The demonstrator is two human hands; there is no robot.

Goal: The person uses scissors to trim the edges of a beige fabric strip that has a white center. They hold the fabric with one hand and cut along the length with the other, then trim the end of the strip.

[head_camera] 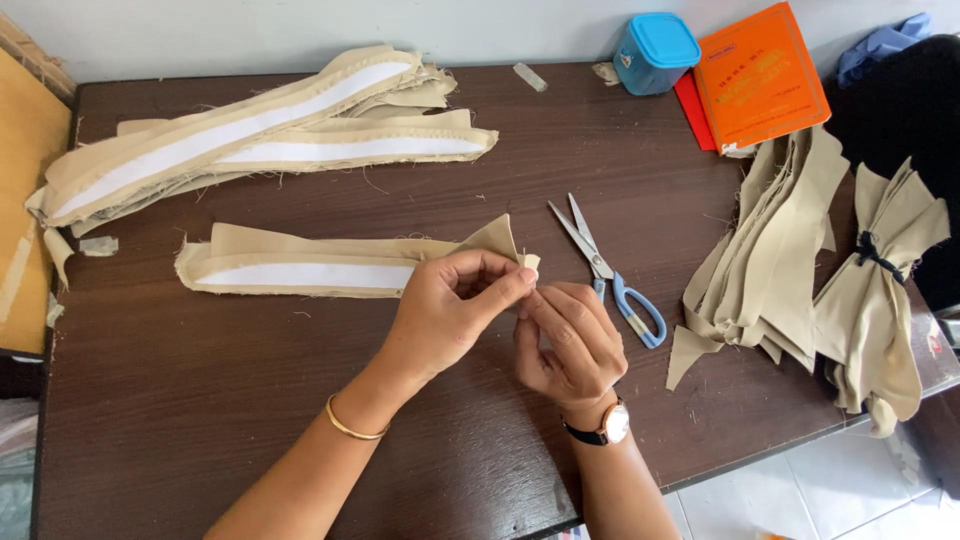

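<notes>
Both hands, left (445,315) and right (570,345), grip pinched on beige strip (300,268) tip mid-desk (200,420); scissors (610,275) at three o'clock, unobstructed, fabric piles (770,250) beyond, stacked strips (250,140) at eleven.

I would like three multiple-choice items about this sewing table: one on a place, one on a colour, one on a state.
1. Where do the blue-handled steel scissors lie?
A. right of the hands
B. on the orange booklet
C. on the floor

2. What colour is the lidded plastic box?
A. red
B. blue
C. green

3. What are the left hand and right hand doing?
A. resting flat
B. gripping the scissors
C. pinching the long beige fabric strip

Answers: 1 A, they lie on the brown wooden table; 2 B, lid and body are blue; 3 C, fingers meet at its folded end.
</notes>
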